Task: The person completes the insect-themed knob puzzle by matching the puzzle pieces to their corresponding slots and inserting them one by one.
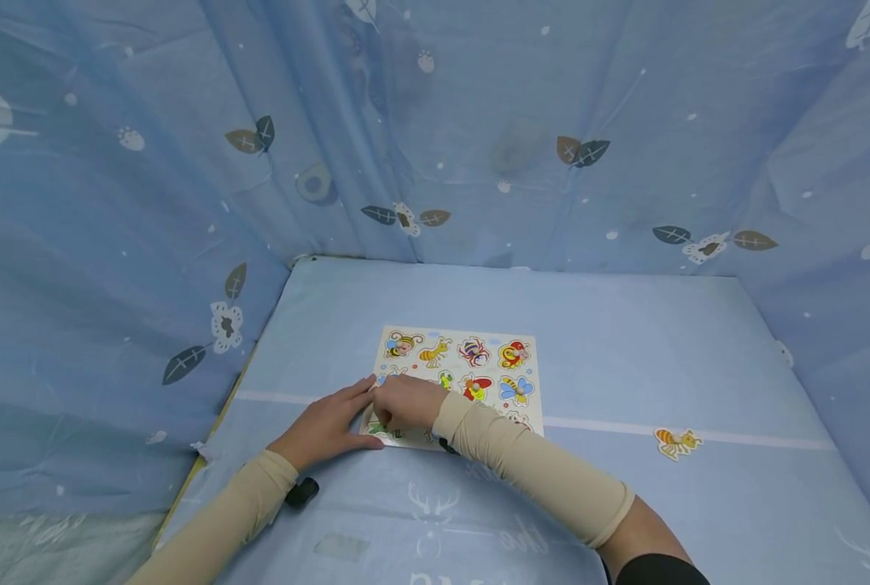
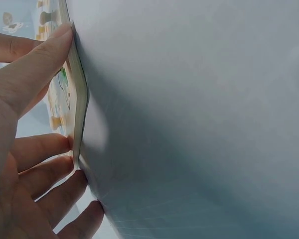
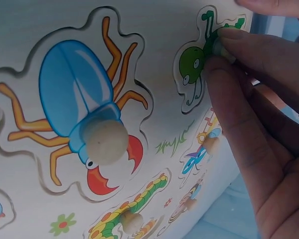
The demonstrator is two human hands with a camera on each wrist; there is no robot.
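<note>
A wooden knob puzzle board with insect pictures lies on the table. My left hand rests at its near left corner, thumb on the front edge and fingertips along the left side. In the left wrist view the thumb touches the board's pale edge. My right hand bends over the board's left part. The right wrist view shows its thumb and forefinger pinching the knob of a green insect piece, which lies at its matching recess. Beside it sits a blue beetle piece with a round wooden knob.
A loose yellow-and-orange striped insect piece lies on the table to the right of the board. Pale blue cloth covers the table, and patterned curtains hang behind and at both sides. A caterpillar piece sits low in the right wrist view.
</note>
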